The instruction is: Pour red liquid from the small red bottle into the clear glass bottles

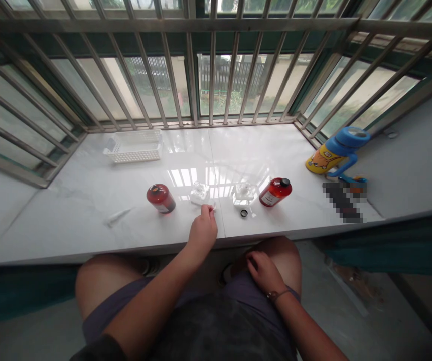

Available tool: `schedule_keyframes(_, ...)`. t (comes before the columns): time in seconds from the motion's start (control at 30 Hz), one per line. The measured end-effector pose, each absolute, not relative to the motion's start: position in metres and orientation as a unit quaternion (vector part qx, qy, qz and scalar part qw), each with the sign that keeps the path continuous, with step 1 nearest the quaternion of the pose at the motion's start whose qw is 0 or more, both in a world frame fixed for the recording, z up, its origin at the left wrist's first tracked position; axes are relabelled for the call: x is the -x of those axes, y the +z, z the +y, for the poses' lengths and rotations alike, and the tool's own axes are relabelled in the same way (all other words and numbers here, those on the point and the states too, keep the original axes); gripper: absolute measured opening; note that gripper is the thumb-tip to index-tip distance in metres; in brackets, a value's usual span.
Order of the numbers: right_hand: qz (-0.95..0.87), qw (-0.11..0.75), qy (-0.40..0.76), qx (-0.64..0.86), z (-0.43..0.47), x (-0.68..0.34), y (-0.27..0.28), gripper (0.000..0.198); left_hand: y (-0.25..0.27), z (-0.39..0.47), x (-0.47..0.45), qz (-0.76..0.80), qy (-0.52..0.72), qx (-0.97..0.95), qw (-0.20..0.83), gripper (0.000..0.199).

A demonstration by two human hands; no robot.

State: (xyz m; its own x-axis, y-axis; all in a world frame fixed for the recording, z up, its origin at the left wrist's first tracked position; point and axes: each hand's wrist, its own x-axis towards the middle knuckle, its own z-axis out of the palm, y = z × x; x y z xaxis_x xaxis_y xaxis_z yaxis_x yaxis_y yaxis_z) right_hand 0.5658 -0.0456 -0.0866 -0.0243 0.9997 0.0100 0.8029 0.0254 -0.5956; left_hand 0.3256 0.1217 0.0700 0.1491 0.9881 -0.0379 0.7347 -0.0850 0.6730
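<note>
My left hand (pixel 203 226) is at the front of the counter, its thumb and fingers pinched on a small whitish thing (pixel 214 206) too small to name. Just beyond those fingers stands a clear glass bottle (pixel 199 192). To its left is a red bottle (pixel 161 198) with a pale label and no tall cap on its top. A second clear glass bottle (pixel 243 193) stands to the right, with a round black cap (pixel 244 213) lying in front of it. Beside it is another red bottle (pixel 275 192), black-capped. My right hand (pixel 266 271) lies on my right thigh, fingers loosely extended, holding nothing visible.
A white plastic basket (pixel 136 154) sits at the back left. A slim clear-and-white item (pixel 120 216) lies at the left. On the right are a blue and yellow flask (pixel 338 149) and a blurred-out dark object (pixel 342 202). Metal bars (pixel 212 75) close off the window behind.
</note>
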Motion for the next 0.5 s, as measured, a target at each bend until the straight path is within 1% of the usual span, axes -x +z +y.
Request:
schedule_keyframes(0.17, -0.682, 0.220, 0.222, 0.661, -0.046, -0.566, -0.086, 0.021, 0.065, 0.128, -0.347, 0.605, 0.173, -0.734, 0.256, 0.030)
schedule_keyframes(0.27, -0.682, 0.218, 0.222, 0.662, -0.046, -0.566, -0.086, 0.022, 0.061, 0.133, -0.357, 0.578, 0.149, -0.766, 0.239, 0.029)
schedule_keyframes(0.37, -0.681, 0.217, 0.222, 0.663, -0.046, -0.566, -0.086, 0.021, 0.058, 0.137, -0.363, 0.534, 0.132, -0.805, 0.220, 0.028)
schedule_keyframes(0.5, -0.681, 0.213, 0.225, 0.663, -0.046, -0.566, -0.086, 0.022, 0.055, 0.139, -0.366, 0.458, 0.105, -0.858, 0.208, 0.033)
